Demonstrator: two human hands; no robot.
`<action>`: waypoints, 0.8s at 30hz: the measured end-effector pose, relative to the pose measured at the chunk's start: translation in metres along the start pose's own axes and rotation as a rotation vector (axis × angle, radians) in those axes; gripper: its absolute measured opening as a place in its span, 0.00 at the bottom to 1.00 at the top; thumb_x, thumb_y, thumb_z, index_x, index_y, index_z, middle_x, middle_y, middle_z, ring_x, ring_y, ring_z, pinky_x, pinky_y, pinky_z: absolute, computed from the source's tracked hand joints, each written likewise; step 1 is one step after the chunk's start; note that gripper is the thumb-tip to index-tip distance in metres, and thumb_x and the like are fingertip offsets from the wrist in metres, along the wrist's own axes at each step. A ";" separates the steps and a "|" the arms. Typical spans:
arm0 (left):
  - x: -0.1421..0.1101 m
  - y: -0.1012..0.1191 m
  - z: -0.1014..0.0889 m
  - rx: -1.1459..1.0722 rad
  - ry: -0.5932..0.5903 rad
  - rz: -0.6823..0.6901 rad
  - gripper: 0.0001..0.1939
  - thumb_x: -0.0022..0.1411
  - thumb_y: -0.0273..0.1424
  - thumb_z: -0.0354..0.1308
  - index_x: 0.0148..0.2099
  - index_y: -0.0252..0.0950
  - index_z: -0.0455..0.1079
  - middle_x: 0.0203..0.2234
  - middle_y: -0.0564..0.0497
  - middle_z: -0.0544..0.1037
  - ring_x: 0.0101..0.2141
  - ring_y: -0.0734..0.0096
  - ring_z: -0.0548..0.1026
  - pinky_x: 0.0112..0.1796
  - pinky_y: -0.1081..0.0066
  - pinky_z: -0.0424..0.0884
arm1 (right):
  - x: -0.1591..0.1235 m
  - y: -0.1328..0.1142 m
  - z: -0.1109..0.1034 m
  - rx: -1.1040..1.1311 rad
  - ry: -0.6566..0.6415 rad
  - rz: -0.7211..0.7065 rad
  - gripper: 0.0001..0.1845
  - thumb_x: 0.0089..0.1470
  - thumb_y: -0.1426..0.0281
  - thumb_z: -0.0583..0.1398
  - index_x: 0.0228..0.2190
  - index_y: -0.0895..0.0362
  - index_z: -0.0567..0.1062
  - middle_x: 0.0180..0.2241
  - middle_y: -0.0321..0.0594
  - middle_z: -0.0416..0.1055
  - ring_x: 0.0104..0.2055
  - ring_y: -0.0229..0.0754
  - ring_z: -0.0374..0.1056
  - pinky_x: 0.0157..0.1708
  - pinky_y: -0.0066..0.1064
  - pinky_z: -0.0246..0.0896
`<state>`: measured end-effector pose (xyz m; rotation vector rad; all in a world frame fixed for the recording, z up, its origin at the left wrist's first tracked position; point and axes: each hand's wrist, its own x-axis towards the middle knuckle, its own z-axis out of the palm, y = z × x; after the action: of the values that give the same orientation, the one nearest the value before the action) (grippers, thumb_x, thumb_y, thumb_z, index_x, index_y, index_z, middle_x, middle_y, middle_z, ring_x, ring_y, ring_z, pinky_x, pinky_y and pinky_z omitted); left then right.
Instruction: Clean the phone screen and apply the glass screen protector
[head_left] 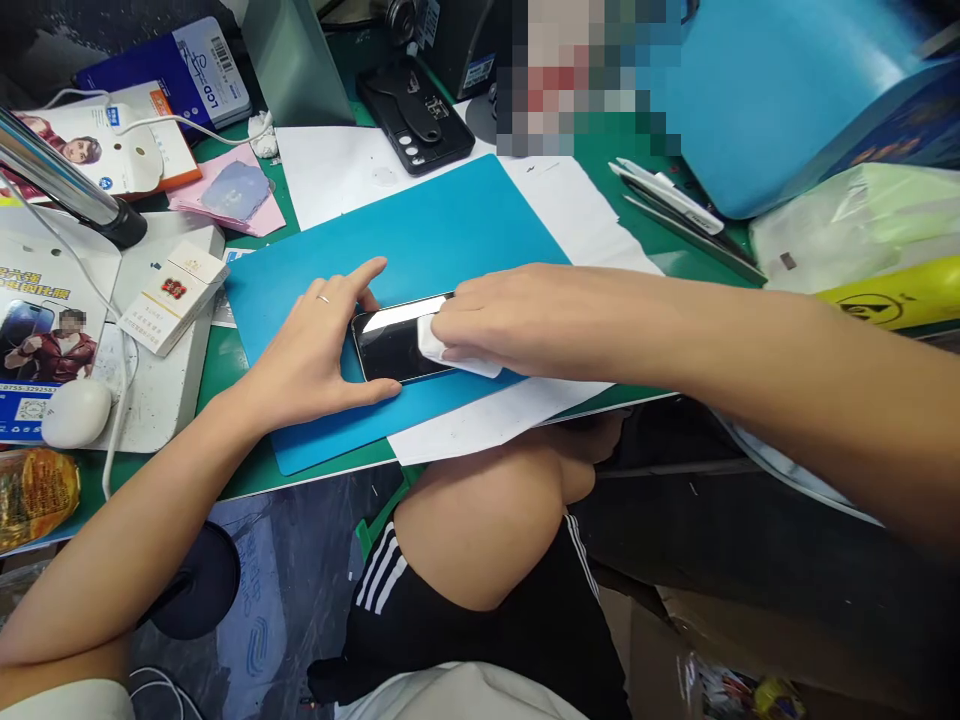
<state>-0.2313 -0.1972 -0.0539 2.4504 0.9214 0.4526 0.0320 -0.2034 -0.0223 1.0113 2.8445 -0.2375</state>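
Observation:
A black smartphone (390, 350) lies screen up on a blue mat (450, 240), its glass catching a bright white reflection. Around its left end is my left hand (319, 345), thumb and fingers spread along the two long edges, a ring on one finger. My right hand (499, 320) is closed on a white cloth or tissue (435, 345) and presses it onto the screen. The phone's right end is hidden beneath that hand and the cloth.
Behind the mat lies a black phone case (416, 115). To the left are a cigarette pack (174, 298), a lamp pole (67, 170) and a white cable. Pens or tweezers (667, 195) and a yellow tube (892, 292) lie right, near a blue bin-like object (757, 100).

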 end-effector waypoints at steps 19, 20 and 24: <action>-0.001 0.008 -0.004 -0.021 -0.066 -0.093 0.52 0.60 0.47 0.70 0.76 0.42 0.45 0.55 0.43 0.73 0.48 0.53 0.70 0.53 0.54 0.67 | 0.006 -0.007 0.010 0.082 0.168 -0.306 0.14 0.63 0.83 0.54 0.30 0.56 0.71 0.29 0.38 0.71 0.31 0.42 0.61 0.33 0.34 0.51; -0.001 0.008 -0.004 -0.026 -0.068 -0.098 0.52 0.60 0.46 0.70 0.76 0.42 0.45 0.55 0.43 0.73 0.48 0.53 0.70 0.53 0.53 0.67 | 0.006 -0.007 0.013 0.084 0.205 -0.323 0.14 0.63 0.83 0.53 0.30 0.56 0.72 0.29 0.38 0.71 0.31 0.42 0.61 0.34 0.34 0.51; -0.001 0.010 -0.006 -0.038 -0.075 -0.099 0.52 0.61 0.48 0.70 0.76 0.43 0.45 0.54 0.42 0.73 0.48 0.52 0.71 0.53 0.51 0.68 | -0.005 0.000 0.023 0.102 0.283 -0.249 0.14 0.63 0.83 0.54 0.29 0.56 0.71 0.28 0.36 0.68 0.30 0.41 0.59 0.33 0.33 0.52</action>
<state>-0.2300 -0.2029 -0.0432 2.3585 0.9879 0.3377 0.0367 -0.2107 -0.0440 0.7569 3.2488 -0.2849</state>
